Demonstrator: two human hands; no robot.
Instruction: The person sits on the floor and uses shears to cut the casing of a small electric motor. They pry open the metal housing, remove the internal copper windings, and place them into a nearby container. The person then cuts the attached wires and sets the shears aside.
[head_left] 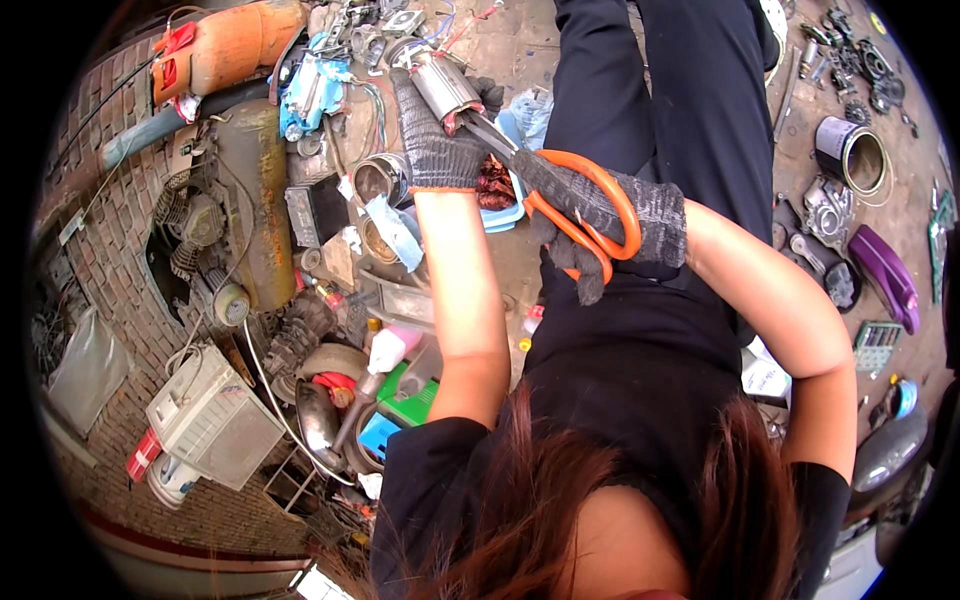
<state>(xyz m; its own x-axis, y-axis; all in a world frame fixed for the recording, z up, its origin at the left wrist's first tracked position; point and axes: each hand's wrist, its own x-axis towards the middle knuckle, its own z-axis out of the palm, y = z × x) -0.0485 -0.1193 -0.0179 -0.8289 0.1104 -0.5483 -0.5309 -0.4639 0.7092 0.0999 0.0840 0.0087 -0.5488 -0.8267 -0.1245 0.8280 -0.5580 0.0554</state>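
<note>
A silver metal cylinder is close to twelve o'clock in the view. The left hand, in a grey glove, is wrapped around it. The right hand, gloved too, squeezes big orange-handled scissors, with the blades at the cylinder's near end. At five o'clock from the cylinder is a blue tub with reddish bits. An open can lies toward two.

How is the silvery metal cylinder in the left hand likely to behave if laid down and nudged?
The silvery metal cylinder would probably roll, given its rounded side. Its metal body looks rigid and is likely heavy for its size. The shiny surface may be somewhat slippery.
</note>
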